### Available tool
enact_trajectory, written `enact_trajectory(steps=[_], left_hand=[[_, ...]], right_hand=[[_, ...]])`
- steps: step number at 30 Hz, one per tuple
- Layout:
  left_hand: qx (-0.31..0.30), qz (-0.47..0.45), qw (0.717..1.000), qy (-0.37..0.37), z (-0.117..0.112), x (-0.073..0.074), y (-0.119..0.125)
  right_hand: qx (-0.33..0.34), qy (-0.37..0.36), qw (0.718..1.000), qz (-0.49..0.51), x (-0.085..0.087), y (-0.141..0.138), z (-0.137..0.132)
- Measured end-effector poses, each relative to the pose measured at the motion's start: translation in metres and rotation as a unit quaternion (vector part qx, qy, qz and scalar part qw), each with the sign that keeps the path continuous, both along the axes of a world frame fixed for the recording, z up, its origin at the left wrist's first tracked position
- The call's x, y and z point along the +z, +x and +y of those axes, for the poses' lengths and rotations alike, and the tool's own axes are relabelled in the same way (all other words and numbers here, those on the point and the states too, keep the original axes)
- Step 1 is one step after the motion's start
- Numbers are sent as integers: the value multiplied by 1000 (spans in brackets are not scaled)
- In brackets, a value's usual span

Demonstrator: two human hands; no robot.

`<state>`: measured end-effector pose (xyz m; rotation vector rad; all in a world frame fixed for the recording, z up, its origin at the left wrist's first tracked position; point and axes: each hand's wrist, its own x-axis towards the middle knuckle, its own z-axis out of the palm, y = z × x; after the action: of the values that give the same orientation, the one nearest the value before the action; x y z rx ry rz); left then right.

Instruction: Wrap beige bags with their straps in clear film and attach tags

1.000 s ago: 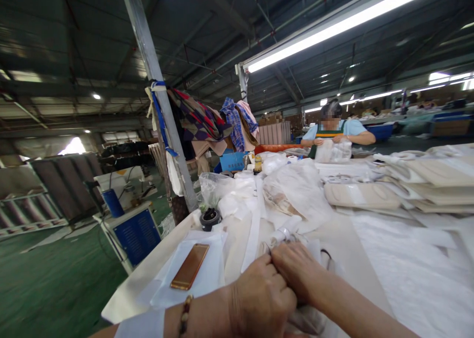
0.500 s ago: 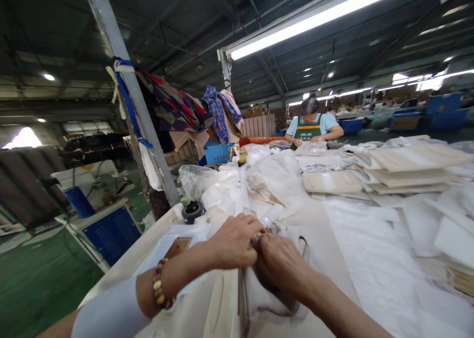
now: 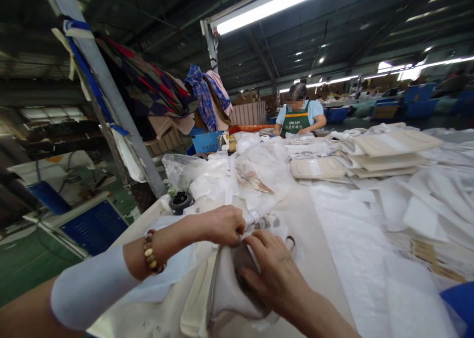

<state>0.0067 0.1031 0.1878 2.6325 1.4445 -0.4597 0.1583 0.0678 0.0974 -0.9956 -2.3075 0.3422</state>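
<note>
A pale bag (image 3: 226, 283) with a grey-brown inside lies on the table in front of me, its mouth facing up between my hands. My left hand (image 3: 226, 224) is closed in a pinch on the upper edge of the bag. Over the opening, my right hand (image 3: 276, 261) touches the bag with its thumb and fingers apart; the fingertips are partly hidden. A dark-edged loop (image 3: 291, 240) shows just beyond the right hand. Left of the bag rests a flat cream piece with a handle (image 3: 198, 298).
A black tape-like roll (image 3: 180, 202) sits at the table's left edge near a metal post (image 3: 137, 145). Clear plastic bags (image 3: 259, 167) lie ahead. Stacked cream bags (image 3: 392, 145) and white sheets (image 3: 425, 214) cover the right. A co-worker (image 3: 300, 115) works across the table.
My right hand has loosened its bunched grip and spread its thumb and fingers over the opening. My left hand keeps its pinch. The view has shifted, so the scene sits further left.
</note>
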Motion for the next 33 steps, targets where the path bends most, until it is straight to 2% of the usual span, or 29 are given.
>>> enact_trajectory(steps=[5, 8, 11, 14, 17, 19, 22, 25, 27, 30, 32, 33], left_hand=[[0, -30, 999, -43, -6, 7, -8], [19, -58, 996, -67, -13, 11, -9], [20, -82, 995, -59, -24, 7, -9], [12, -94, 994, -46, -38, -8, -8], [14, -87, 996, -19, -48, -27, -8], [12, -83, 996, -18, -50, -41, -6], [7, -81, 996, -35, -47, -63, -1], [-5, -77, 996, -34, -44, -87, 9], [-11, -72, 997, -32, -44, -101, 15], [-27, -68, 997, -32, -43, -107, 18], [-40, -53, 997, -49, -40, -100, 17], [-49, -39, 996, -56, -37, -94, 17]], right_hand=[[-55, -8, 994, 89, -16, -3, -12], [-54, 29, 990, 131, -27, -3, -11], [-46, 83, 982, 162, -39, 0, -9], [-32, 112, 977, 180, -50, 4, -8], [-12, 84, 981, 177, -64, 8, -5], [3, 47, 983, 175, -75, 11, -3], [6, -53, 980, 194, -94, 13, -4], [-30, -136, 971, 196, -109, 17, -10], [-49, -155, 971, 177, -113, 24, -16], [-74, -161, 973, 150, -109, 50, -32], [-128, -102, 977, 135, -101, 80, -48], [-167, -51, 977, 124, -98, 99, -57]])
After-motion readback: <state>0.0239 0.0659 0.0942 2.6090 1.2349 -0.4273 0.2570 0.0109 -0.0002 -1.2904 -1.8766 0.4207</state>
